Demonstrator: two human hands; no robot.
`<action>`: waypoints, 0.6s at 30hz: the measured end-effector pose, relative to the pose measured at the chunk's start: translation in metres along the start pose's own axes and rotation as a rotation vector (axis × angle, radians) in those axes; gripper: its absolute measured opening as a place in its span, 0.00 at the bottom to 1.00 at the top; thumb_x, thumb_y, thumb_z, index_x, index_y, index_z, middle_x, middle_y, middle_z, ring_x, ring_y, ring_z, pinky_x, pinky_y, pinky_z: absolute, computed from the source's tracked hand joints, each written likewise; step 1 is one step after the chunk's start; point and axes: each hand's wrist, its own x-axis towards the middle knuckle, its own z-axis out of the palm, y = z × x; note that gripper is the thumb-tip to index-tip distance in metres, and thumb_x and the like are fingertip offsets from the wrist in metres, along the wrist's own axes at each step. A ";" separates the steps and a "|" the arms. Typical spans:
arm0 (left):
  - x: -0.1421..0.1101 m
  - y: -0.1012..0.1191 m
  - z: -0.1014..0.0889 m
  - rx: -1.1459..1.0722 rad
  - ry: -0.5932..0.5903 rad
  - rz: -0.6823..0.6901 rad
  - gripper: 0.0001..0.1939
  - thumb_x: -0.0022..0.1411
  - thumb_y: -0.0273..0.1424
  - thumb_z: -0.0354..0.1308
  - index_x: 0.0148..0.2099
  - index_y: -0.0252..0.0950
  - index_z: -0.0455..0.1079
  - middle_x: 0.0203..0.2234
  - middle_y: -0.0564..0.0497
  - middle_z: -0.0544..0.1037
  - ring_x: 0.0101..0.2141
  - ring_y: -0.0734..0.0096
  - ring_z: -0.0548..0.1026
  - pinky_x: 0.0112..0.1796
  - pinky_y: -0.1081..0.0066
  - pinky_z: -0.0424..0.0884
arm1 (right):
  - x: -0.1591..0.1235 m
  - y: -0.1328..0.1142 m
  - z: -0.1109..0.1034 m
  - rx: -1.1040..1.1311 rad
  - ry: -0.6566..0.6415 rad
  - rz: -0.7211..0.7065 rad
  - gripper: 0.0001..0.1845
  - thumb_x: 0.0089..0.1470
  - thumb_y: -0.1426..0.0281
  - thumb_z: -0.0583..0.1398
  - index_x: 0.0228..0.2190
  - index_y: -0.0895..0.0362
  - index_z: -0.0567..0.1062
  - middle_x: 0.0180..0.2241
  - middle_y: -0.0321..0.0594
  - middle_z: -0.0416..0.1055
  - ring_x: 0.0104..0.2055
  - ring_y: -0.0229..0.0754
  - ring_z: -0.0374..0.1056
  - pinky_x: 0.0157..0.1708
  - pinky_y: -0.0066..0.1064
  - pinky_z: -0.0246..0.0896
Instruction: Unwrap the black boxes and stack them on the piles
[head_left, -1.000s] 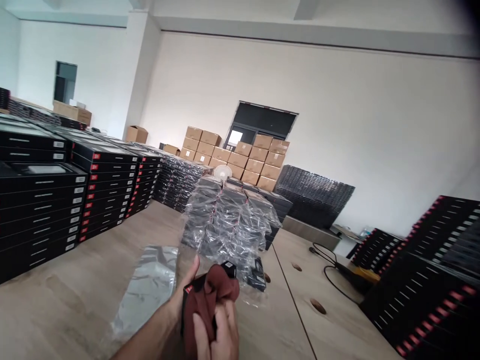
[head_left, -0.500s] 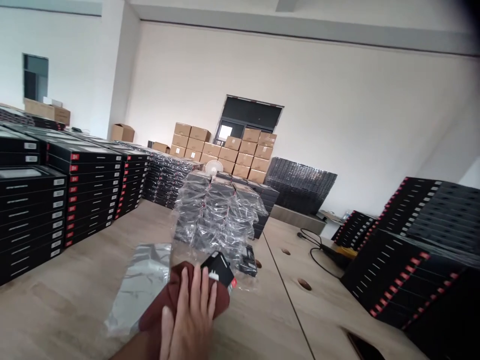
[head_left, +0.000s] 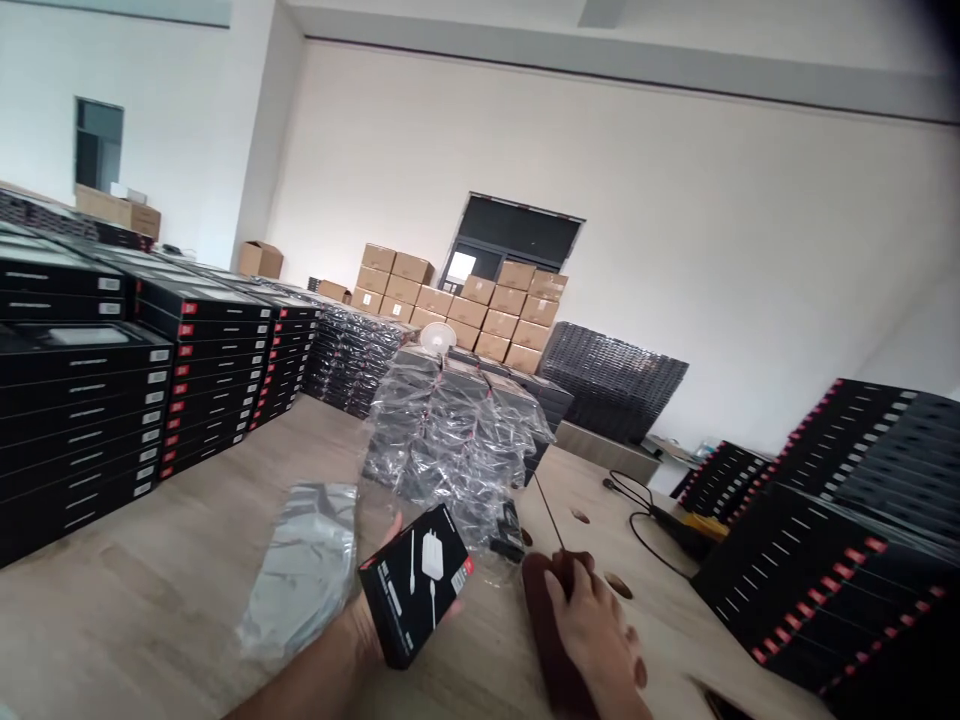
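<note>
Wood-grain desk: the left hand, curled around 1 black box, holds it tilted above the desk; the right hand clutches a maroon cloth. Plastic-wrapped boxes stand beyond; across from us, brown cartons rise before the pale wall.

The left hand is cupped; well apart, the right hand faces palm-down, fingers bent.
</note>
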 end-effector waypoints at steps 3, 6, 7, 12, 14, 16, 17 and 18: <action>0.009 -0.002 -0.002 0.055 -0.026 -0.045 0.33 0.53 0.59 0.52 0.40 0.31 0.73 0.36 0.39 0.78 0.38 0.54 0.76 0.41 0.61 0.70 | 0.003 -0.003 -0.003 0.063 0.041 -0.097 0.31 0.53 0.56 0.50 0.53 0.60 0.66 0.59 0.56 0.58 0.62 0.61 0.51 0.56 0.59 0.46; 0.017 -0.003 -0.004 0.113 0.025 -0.058 0.34 0.52 0.59 0.51 0.35 0.30 0.73 0.30 0.40 0.77 0.32 0.58 0.76 0.32 0.66 0.70 | -0.005 -0.031 -0.003 0.417 -0.056 -0.263 0.31 0.52 0.50 0.50 0.50 0.55 0.70 0.55 0.49 0.65 0.58 0.54 0.59 0.56 0.47 0.54; 0.019 -0.003 -0.004 0.125 0.078 -0.050 0.33 0.53 0.58 0.51 0.34 0.30 0.72 0.27 0.43 0.76 0.28 0.62 0.75 0.30 0.67 0.69 | -0.011 -0.043 -0.004 0.529 -0.094 -0.275 0.31 0.51 0.48 0.51 0.49 0.54 0.71 0.54 0.47 0.67 0.57 0.53 0.61 0.56 0.45 0.55; 0.021 -0.003 0.000 0.326 0.260 0.072 0.24 0.43 0.39 0.66 0.43 0.34 0.70 0.27 0.50 0.76 0.24 0.68 0.72 0.28 0.70 0.66 | -0.043 -0.097 -0.030 0.694 -0.039 -0.433 0.28 0.49 0.49 0.56 0.46 0.53 0.74 0.52 0.44 0.70 0.54 0.50 0.64 0.50 0.39 0.62; 0.021 -0.006 0.003 0.491 0.277 0.156 0.30 0.36 0.28 0.69 0.46 0.35 0.70 0.30 0.51 0.77 0.29 0.63 0.73 0.32 0.67 0.68 | -0.051 -0.123 -0.045 0.681 -0.054 -0.584 0.23 0.49 0.52 0.57 0.43 0.52 0.75 0.50 0.43 0.71 0.52 0.48 0.66 0.47 0.35 0.64; 0.021 -0.010 0.006 0.620 0.245 0.249 0.28 0.36 0.24 0.69 0.44 0.33 0.71 0.32 0.49 0.77 0.35 0.59 0.73 0.38 0.64 0.68 | -0.058 -0.156 -0.050 0.640 -0.197 -0.731 0.17 0.52 0.56 0.56 0.38 0.52 0.76 0.44 0.41 0.74 0.44 0.45 0.70 0.42 0.31 0.65; 0.020 -0.012 0.007 0.661 0.211 0.286 0.24 0.39 0.25 0.69 0.42 0.32 0.71 0.34 0.48 0.77 0.39 0.59 0.73 0.41 0.64 0.67 | -0.061 -0.173 -0.048 0.608 -0.305 -0.797 0.15 0.54 0.58 0.55 0.36 0.52 0.76 0.40 0.40 0.76 0.40 0.43 0.71 0.39 0.30 0.65; 0.020 -0.013 0.008 0.683 0.173 0.309 0.20 0.45 0.28 0.68 0.42 0.31 0.71 0.37 0.47 0.76 0.42 0.59 0.71 0.45 0.63 0.67 | -0.065 -0.191 -0.040 0.568 -0.420 -0.849 0.13 0.55 0.61 0.55 0.35 0.52 0.76 0.36 0.38 0.76 0.37 0.41 0.71 0.37 0.28 0.64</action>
